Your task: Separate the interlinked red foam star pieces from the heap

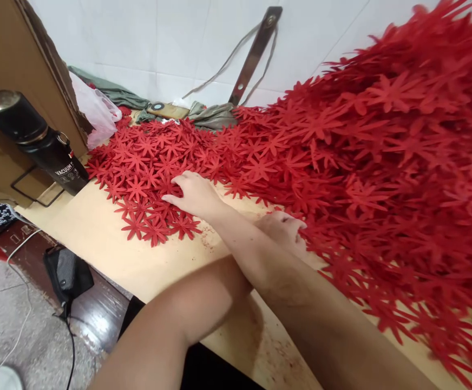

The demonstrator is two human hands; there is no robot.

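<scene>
My arms cross over the pale board. My right hand (193,194) reaches to the left and rests at the edge of a low heap of red flower-shaped pieces (136,162); its thumb and fingers are apart, with nothing visible between them. Behind the right forearm, my left hand (283,227) lies at the lower edge of a tall red pile (366,162). Its fingers bend down beside the pieces, partly hidden and blurred, so any hold cannot be made out.
A black vacuum bottle (41,146) leans by a cardboard box (0,54) at the left. Cloth (215,116), a phone-like object (168,110) and a dark strap (256,54) are along the tiled wall. A black pouch (67,275) sits below the board (98,227).
</scene>
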